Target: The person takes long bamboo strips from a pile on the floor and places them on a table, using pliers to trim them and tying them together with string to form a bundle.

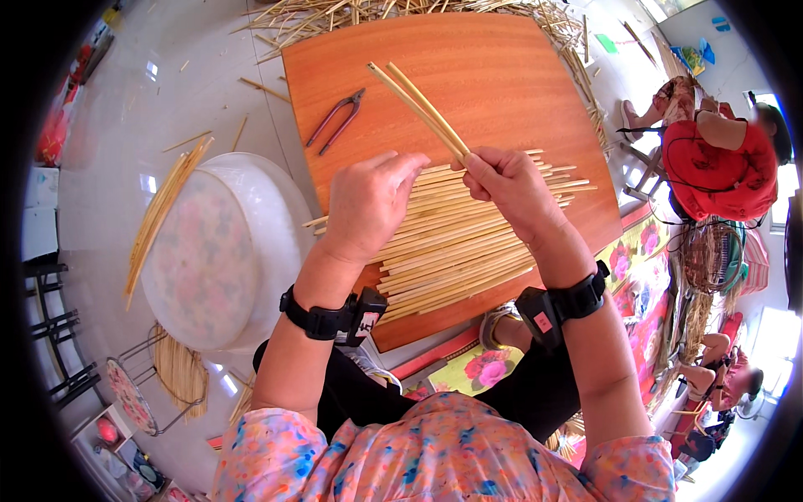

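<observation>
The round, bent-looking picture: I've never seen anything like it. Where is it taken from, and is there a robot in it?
No robot: these are a person's bare hands. A wide camera worn on the head looks down, so straight edges curve. The right hand holds two thin sticks. The left hand is close by, fingertips together; whether it grips anything is unclear. Black straps with small boxes circle both wrists. On the wooden table lie many pale sticks side by side, and pliers.
</observation>
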